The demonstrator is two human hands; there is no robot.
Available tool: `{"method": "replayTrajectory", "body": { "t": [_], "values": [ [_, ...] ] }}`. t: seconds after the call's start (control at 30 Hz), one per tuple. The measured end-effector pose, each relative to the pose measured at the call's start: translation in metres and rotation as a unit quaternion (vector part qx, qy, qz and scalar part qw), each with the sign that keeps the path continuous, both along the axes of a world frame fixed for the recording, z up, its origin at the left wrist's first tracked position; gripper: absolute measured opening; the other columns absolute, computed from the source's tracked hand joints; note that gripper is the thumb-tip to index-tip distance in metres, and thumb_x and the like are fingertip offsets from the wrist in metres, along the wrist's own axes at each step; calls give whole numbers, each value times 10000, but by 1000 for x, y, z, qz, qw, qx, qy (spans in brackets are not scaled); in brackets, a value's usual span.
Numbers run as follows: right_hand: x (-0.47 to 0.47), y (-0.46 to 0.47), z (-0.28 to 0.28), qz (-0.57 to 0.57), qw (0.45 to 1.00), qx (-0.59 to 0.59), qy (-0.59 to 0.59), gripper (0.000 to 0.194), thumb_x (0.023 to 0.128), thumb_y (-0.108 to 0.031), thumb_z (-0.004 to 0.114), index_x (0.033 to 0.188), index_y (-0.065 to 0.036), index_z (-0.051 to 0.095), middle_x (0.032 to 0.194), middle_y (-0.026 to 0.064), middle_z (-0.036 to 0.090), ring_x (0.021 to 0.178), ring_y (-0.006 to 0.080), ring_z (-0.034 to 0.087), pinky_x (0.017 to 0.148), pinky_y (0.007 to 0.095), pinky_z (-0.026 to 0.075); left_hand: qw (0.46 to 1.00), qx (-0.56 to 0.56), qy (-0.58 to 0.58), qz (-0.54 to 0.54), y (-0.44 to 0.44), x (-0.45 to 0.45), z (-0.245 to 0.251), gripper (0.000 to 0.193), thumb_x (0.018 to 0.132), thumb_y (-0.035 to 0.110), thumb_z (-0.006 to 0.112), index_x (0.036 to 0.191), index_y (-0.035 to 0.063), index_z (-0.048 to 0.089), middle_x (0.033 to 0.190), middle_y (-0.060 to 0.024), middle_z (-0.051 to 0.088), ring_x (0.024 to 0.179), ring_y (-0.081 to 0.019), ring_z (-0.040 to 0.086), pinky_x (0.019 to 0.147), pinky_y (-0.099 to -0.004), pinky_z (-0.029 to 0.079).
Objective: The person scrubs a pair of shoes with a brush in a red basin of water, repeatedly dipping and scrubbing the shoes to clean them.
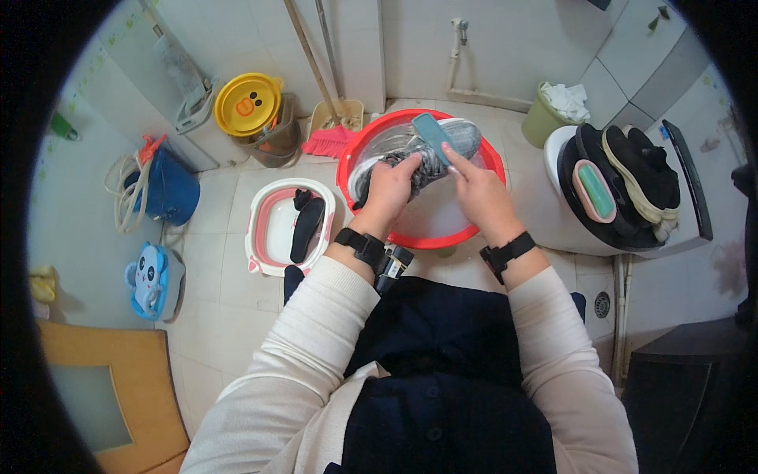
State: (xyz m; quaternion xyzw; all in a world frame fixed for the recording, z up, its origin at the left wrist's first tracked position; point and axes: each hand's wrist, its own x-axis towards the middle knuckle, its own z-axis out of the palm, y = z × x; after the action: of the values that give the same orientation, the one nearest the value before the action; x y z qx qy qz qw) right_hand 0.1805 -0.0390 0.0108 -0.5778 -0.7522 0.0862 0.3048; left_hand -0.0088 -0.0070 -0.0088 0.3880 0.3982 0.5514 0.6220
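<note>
My left hand (388, 189) grips a grey-and-black lace-up sneaker (427, 170) near its heel end. The shoe lies tilted across the red-rimmed basin (441, 242), its pale sole showing along the upper side. In my right hand (487, 198) is a teal scrubbing brush (431, 133), its flat back facing up and its bristles hidden. The brush lies over the shoe; whether the bristles press on it cannot be seen. Below the shoe, cloudy whitish water (435, 216) fills part of the basin.
At left, a white-and-pink basin (251, 228) holds a black insole (308, 231). Black shoes (642, 172) and a soap dish (595, 191) rest on the toilet lid at right. A pink broom (331, 141), blue bucket (174, 186) and green wastebasket (536, 124) stand around.
</note>
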Motion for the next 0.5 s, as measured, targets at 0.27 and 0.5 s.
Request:
{"method": "replayTrajectory", "body": {
  "t": [0.27,0.5],
  "values": [
    [1,-2,0,-125,992,-30,-19,392,948,-245,563,1334,-314,578,823,221,659,741,417,640,650,526,488,991,72,108,-3,-4,4,2,296,880,211,664,934,-80,682,837,-49,678,748,-129,588,702,-305,480],
    [1,-1,-3,-197,980,10,9,396,950,-238,557,1336,-328,578,790,223,650,719,414,635,637,510,490,988,92,123,3,0,-1,2,343,865,228,669,950,-104,674,864,-94,693,754,-151,599,729,-333,487]
  ]
}}
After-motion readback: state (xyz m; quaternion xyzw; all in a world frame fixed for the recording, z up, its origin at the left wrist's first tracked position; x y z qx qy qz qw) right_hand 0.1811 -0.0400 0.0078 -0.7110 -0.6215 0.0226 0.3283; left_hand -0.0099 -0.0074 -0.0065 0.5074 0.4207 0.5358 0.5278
